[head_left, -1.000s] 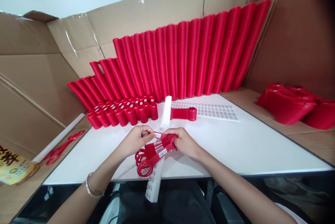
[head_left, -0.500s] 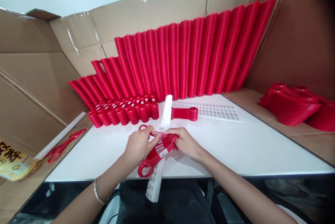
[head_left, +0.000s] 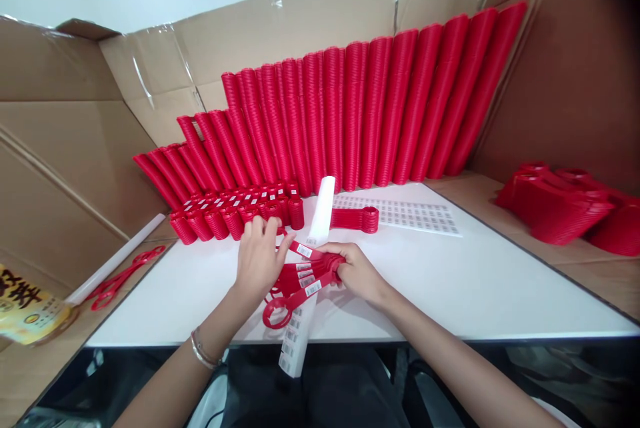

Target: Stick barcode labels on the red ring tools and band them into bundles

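Note:
My right hand (head_left: 361, 273) grips a fan of flat red plastic ring-ended pieces (head_left: 293, 276) by their gathered right ends. Several carry white barcode labels (head_left: 313, 288) on their middles. My left hand (head_left: 259, 256) is closed at the far ring end of the uppermost piece (head_left: 303, 249), which is spread apart from the others; its fingertips partly hide that ring. Beneath the fan lies a curled white label sheet (head_left: 320, 218), its lower end sticking out past the table's front edge. Behind it rests a short stack of red pieces (head_left: 353, 219).
Tall red stacks (head_left: 345, 115) line the cardboard wall (head_left: 280, 21). Shorter labelled stacks (head_left: 235, 215) stand before them. A flat label sheet (head_left: 415, 215) lies behind right. More red bundles (head_left: 555, 205) are at right; a yellow-labelled container (head_left: 30, 308) and loose red pieces (head_left: 125, 275) at left.
My left hand has shifted left and slightly up from the middle of the fan. The uppermost piece now stands apart, its barcode label uncovered. My right hand has kept its grip.

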Tool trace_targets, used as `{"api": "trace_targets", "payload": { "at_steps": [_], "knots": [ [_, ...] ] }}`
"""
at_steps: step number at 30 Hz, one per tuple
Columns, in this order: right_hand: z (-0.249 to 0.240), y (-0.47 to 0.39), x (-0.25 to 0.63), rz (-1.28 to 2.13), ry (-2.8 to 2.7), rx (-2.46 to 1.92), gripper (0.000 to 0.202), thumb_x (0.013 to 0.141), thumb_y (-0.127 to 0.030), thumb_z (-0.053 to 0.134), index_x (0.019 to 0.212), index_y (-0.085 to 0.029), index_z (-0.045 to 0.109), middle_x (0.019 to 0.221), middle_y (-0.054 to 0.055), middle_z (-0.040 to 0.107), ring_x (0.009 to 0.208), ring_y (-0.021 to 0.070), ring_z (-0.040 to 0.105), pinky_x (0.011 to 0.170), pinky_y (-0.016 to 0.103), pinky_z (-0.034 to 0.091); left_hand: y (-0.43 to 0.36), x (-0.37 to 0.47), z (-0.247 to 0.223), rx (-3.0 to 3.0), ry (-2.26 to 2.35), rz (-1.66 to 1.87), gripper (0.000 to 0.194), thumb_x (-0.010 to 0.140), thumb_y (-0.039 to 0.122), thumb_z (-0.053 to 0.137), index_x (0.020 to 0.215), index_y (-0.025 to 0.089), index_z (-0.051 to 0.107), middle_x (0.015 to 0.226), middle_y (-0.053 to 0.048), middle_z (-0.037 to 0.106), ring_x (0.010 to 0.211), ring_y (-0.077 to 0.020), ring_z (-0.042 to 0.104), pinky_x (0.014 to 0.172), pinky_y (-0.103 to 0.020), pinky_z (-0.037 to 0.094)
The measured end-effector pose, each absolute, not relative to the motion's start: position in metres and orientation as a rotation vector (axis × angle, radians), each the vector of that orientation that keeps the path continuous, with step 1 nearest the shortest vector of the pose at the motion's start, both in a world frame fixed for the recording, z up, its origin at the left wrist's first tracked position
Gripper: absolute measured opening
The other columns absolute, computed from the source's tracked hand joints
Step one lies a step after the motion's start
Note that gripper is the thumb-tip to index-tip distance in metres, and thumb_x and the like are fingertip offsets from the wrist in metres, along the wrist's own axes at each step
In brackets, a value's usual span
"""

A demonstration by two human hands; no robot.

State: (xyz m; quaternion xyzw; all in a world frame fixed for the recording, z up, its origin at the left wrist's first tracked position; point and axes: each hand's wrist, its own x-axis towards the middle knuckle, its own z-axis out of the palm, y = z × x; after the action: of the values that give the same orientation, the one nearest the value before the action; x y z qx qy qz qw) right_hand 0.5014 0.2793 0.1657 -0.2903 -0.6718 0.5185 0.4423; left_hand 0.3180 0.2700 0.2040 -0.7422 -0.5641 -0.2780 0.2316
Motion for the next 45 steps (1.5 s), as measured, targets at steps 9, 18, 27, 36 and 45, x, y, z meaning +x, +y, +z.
{"api": "trace_targets", "payload": {
  "at_steps": [9,18,27,36,45],
  "knots": [
    [0.160,0.285,0.502,1.270,-1.591,-0.761,0.057,0.052,-0.007,0.029,0.094,-0.011,0.067,0.067,0.002,0.061,0.046,0.0077,0.047,0.038,0.016,0.036,0.257,0.299,0.206,-2.390,-1.700,-1.108,0.018,0.093,0.026,0.031,0.106,0.020,0.041,0.087,-0.003,0.056,0.074,-0.0213,0.055,0.063,-0.029,0.040],
    [0.165,0.281,0.504,1.276,-1.587,-0.662,0.050,0.055,-0.007,0.032,0.090,-0.011,0.068,0.069,0.003,0.061,0.047,0.0077,0.046,0.040,0.017,0.036,0.268,0.281,0.209,-2.914,-1.855,-1.745,0.024,0.082,0.035,0.046,0.074,0.014,0.054,0.070,-0.005,0.059,0.063,-0.0184,0.054,0.055,-0.026,0.042],
    [0.170,0.274,0.503,1.307,-1.733,-0.553,0.053,0.052,-0.004,0.031,0.088,-0.014,0.069,0.090,0.004,0.064,0.073,0.0132,0.057,0.056,0.020,0.042,0.276,0.311,0.206,-3.124,-1.644,-1.746,0.027,0.075,0.040,0.067,0.078,0.012,0.064,0.077,-0.007,0.062,0.071,-0.0215,0.057,0.061,-0.026,0.043],
    [0.167,0.277,0.502,1.302,-1.730,-0.727,0.053,0.052,-0.005,0.028,0.086,-0.009,0.069,0.070,0.003,0.062,0.052,0.0093,0.050,0.046,0.019,0.039,0.275,0.290,0.228,-3.008,-1.717,-1.758,0.027,0.081,0.040,0.063,0.078,0.013,0.060,0.060,0.002,0.049,0.050,-0.0109,0.042,0.045,-0.019,0.029],
    [0.164,0.282,0.500,1.277,-1.694,-0.822,0.050,0.054,-0.005,0.030,0.086,-0.008,0.069,0.055,0.000,0.056,0.043,0.0078,0.045,0.041,0.017,0.035,0.248,0.307,0.225,-3.106,-1.748,-1.222,0.027,0.084,0.036,0.051,0.073,0.012,0.057,0.057,0.004,0.039,0.049,-0.0104,0.035,0.044,-0.021,0.024]
  ]
}}
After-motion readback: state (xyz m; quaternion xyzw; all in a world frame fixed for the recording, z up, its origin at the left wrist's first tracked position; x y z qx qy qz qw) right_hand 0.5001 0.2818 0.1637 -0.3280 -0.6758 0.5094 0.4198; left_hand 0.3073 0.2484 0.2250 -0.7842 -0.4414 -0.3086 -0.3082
